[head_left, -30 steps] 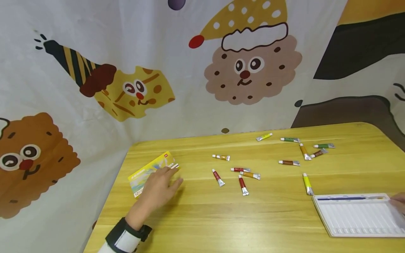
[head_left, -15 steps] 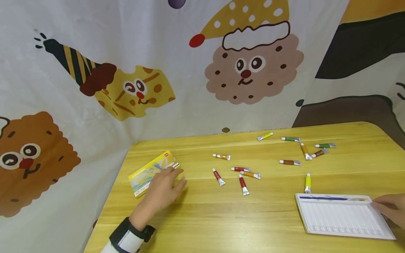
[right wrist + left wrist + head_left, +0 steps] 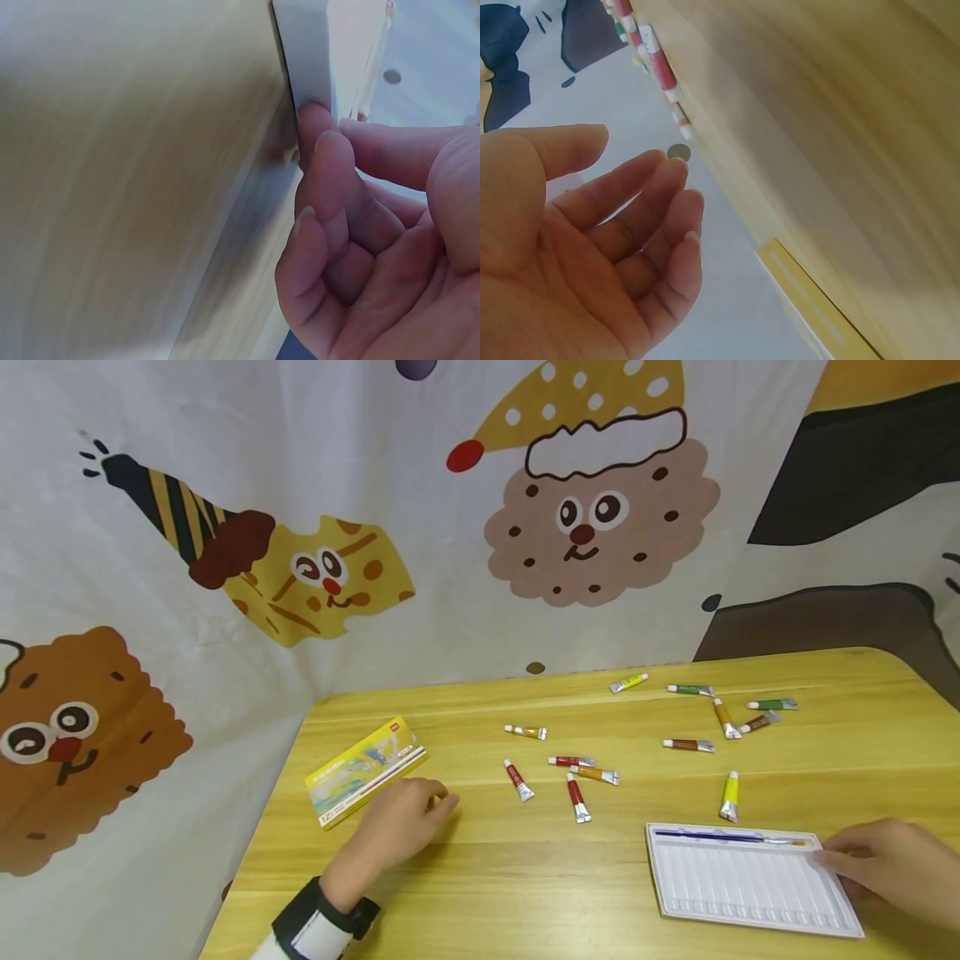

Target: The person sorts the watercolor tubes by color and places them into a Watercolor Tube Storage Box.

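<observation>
My right hand (image 3: 892, 864) pinches the right edge of a white plastic tray (image 3: 750, 881) with a row of narrow slots. Along the tray's top groove lies a blue-handled paintbrush (image 3: 720, 837). The right wrist view shows thumb and fingers gripping the tray's rim close over the wood. At the left, my left hand (image 3: 401, 822) hovers near the table with loosely bent fingers and nothing in them; its palm shows in the left wrist view. Just beyond it lies a flat yellow paint box (image 3: 363, 772) with a blue and yellow picture.
Small paint tubes are scattered over the wooden table (image 3: 525, 877): a red tube (image 3: 577, 797) and others mid-table, a yellow-green tube (image 3: 730, 796) right behind the tray, a green tube (image 3: 772, 704) and several more at the back right. A cartoon-print cloth (image 3: 450, 635) hangs behind the table.
My right hand has brought the tray with the brush leftward into full view. The left hand has drawn back from the box towards the right and nearer, uncovering the box's front.
</observation>
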Motion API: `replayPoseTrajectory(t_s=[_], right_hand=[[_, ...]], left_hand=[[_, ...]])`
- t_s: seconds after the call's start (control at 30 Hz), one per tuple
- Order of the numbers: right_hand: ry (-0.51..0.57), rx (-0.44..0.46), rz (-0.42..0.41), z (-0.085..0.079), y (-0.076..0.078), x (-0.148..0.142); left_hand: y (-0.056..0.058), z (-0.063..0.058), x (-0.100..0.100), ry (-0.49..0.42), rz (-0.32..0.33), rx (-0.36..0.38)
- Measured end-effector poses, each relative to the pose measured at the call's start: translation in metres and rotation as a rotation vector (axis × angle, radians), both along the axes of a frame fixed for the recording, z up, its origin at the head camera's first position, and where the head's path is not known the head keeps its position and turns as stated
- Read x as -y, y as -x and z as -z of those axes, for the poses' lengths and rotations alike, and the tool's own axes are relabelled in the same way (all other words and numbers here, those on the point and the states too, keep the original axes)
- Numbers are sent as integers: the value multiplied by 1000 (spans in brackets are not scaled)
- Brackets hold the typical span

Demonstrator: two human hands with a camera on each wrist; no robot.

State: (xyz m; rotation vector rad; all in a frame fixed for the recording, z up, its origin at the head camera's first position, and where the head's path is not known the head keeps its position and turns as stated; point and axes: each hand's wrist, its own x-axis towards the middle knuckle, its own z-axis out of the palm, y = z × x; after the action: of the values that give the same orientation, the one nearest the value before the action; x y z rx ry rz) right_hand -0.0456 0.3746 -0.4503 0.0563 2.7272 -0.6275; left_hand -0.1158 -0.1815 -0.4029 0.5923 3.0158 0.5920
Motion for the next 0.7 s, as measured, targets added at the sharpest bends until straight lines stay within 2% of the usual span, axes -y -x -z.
replayPoseTrajectory(t_s=[0.23,0.37,0.53,0.7], right_hand=[[51,42,-40,1,5,17],[84,76,-31,-1,8,30],[115,80,-38,-6,11,48],[158,60,-85,-10,12,66]], left_hand=[[-3,1,-8,-22,17,71],[-5,0,-14,-49,22,118],[-10,-3,-24,-81,61,154],[-14,-2,-36,-102,107,185]])
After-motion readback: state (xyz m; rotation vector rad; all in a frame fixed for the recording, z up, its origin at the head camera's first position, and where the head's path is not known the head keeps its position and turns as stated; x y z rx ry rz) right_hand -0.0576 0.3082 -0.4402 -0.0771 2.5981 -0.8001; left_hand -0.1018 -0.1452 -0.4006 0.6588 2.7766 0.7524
